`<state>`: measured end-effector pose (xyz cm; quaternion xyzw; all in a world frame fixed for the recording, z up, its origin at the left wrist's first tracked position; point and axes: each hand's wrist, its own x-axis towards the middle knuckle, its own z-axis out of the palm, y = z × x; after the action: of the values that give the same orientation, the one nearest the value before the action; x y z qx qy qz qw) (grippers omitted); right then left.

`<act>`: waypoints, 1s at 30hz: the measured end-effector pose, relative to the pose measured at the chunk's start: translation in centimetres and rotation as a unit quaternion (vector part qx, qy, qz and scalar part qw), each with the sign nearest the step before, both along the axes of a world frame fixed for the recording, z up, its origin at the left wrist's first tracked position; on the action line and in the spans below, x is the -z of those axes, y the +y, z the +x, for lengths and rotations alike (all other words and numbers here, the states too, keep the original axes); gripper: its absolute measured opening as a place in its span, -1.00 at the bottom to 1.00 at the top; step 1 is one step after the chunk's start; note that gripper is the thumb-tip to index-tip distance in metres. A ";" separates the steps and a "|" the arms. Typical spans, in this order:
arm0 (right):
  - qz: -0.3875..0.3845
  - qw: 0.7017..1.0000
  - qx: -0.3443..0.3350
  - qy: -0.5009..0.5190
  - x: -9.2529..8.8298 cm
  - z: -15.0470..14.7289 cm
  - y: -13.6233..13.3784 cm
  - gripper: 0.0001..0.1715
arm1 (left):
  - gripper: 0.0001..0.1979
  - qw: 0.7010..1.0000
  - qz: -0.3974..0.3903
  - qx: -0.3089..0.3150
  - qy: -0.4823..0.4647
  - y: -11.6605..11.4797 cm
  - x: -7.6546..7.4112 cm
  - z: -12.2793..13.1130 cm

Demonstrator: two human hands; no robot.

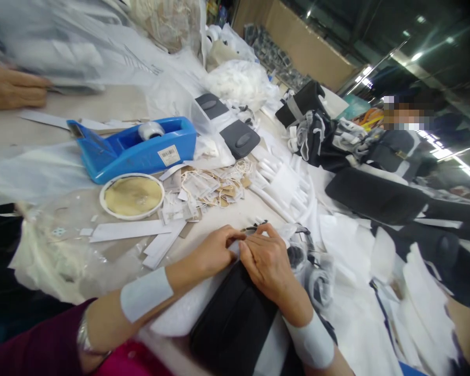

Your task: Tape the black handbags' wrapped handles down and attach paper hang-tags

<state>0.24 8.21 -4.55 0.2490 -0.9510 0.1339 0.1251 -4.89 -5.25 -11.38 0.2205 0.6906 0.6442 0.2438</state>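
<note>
A black fabric bag (pixel 231 318) with a grey band lies in front of me, partly over white foam sheet. At its far end my two hands meet. My left hand (pixel 218 249) is closed, thumb and fingers pinched together; what lies between them is hidden. My right hand (pixel 267 257) curls over the bag's far end, thumb against it and fingers bent. Just past the hands are a thin dark cord and clear plastic around a coiled grey strap (pixel 320 284). White patches cover both my forearms near the wrists.
A blue tape dispenser (pixel 141 149), a round tub of yellowish paste (pixel 133 196) and a heap of string tags (pixel 211 188) lie left of centre. White tubes (pixel 285 188) and black bags (pixel 376 196) spread rightward. Another person's hand (pixel 13 86) touches plastic at far left.
</note>
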 end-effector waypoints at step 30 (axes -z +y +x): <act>-0.159 0.982 -0.079 -0.070 -1.0 -0.2 -0.4 -0.74 | -0.88 0.987 -0.154 0.009 0.054 -4.8 -3.4 4.0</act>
<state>0.09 7.81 -3.54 0.2905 -0.9013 0.3097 0.0851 -0.92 -10.07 -8.00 0.2213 0.7918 0.5149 0.2429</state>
